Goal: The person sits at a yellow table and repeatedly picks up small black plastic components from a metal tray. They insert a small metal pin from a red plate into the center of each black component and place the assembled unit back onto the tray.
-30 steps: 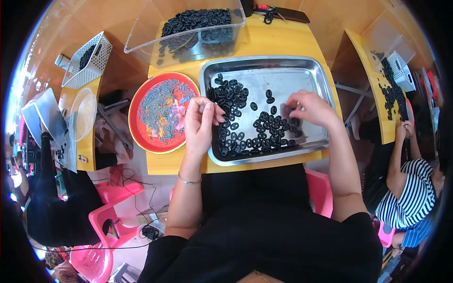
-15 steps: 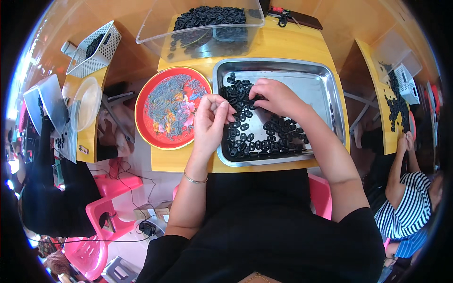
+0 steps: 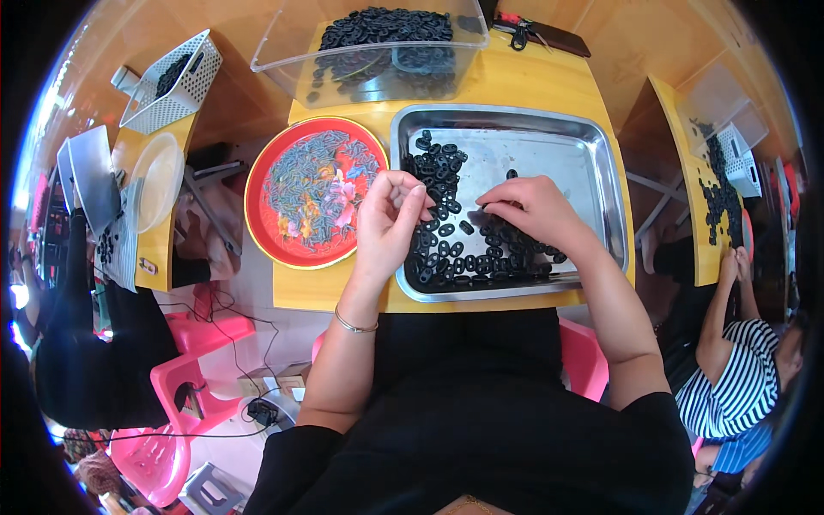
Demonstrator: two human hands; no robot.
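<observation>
A shallow metal tray (image 3: 611,180) holds many small black oval pieces with two holes (image 3: 442,163), heaped along its left side and front. My right hand (image 3: 539,210) is over the middle of the tray, thumb and fingertips pinched together just above the pieces; anything between them is too small to name. At the tray's left edge my left hand (image 3: 390,219) is closed, thumb against curled fingers, and its contents are hidden. Left of it stands a round red flowered tray (image 3: 257,225) with many thin grey pin-like pieces (image 3: 300,167) spread in it.
A clear plastic bin (image 3: 292,58) full of black pieces stands at the back of the yellow table (image 3: 545,90). Pliers (image 3: 521,34) and a dark case (image 3: 560,39) lie beyond. Side tables carry white baskets (image 3: 176,94); at right, a person in stripes (image 3: 730,378) works.
My right hand has moved right and slightly nearer over the tray. A loose black piece now shows behind it. My left hand stays closed in nearly the same place.
</observation>
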